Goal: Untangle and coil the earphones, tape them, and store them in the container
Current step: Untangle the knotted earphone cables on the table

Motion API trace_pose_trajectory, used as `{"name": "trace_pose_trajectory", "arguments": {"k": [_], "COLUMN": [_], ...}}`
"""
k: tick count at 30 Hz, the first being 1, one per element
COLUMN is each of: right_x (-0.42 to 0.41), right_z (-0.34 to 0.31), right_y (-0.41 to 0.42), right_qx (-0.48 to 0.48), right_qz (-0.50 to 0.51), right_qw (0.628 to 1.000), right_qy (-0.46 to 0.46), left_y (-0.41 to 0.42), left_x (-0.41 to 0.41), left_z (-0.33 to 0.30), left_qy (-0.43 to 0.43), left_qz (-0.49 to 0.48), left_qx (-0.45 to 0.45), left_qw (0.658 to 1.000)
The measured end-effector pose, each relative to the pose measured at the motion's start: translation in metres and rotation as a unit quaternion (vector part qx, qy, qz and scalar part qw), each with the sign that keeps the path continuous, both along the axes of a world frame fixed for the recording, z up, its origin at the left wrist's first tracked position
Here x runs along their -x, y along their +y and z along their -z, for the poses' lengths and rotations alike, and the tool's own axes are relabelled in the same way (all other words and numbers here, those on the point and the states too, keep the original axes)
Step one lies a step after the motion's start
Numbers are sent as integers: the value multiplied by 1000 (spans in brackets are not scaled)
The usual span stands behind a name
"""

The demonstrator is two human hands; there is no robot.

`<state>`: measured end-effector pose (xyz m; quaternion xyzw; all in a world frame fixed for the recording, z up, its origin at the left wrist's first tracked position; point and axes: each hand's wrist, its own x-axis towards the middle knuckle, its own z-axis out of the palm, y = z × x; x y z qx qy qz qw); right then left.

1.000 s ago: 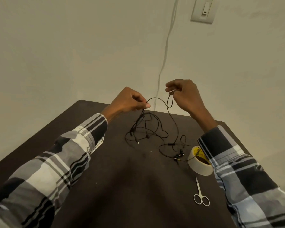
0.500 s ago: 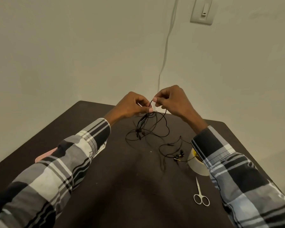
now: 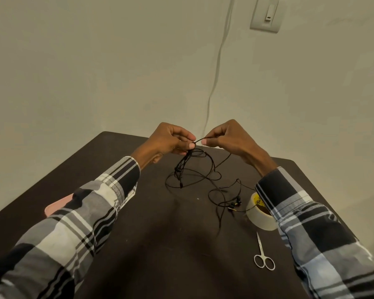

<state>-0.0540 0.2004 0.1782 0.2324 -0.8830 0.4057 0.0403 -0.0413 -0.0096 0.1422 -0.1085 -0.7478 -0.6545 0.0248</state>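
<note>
Black tangled earphones hang from my fingers down onto the dark table, with the earbuds lying near the tape. My left hand pinches a bunch of the cable between thumb and forefinger. My right hand pinches the same cable a short way to the right, so a short stretch runs between the two hands. A roll of pale tape stands at the right, partly behind my right sleeve. A pink object shows at the left, mostly hidden by my left sleeve.
Small silver scissors lie near the front right of the table. A white wire runs down the wall behind the table, and a wall switch sits at the upper right. The table's far edge is just behind my hands.
My hands were apart with a cable loop between them a second ago. They have come close together and lower, both pinching the cable near the tangle.
</note>
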Motion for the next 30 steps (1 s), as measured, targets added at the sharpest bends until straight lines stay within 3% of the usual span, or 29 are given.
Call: {"name": "trace_pose_trajectory", "arguments": {"k": [7,17,23,30], "right_x": [2,-7,-5,-2], "right_z": [0,-2,-3,5], "right_y": [5,9,16,7], "right_qx": [127,200,184,45], "right_qz": [50,74,59,8], "right_qw": [991,977,981,995], "right_qy": [-15,-2,-26,-92], "left_y": [-4,-8,-12,-2], "left_x": [0,5,4,2], "left_z": [2,10,14,10], "left_qy": [-43,-74,-85,-47], "left_qz": [-44,-109,-64,-35], "left_qx": [-20,-48,-51,-20], "left_qw": [998,990,993,998]}}
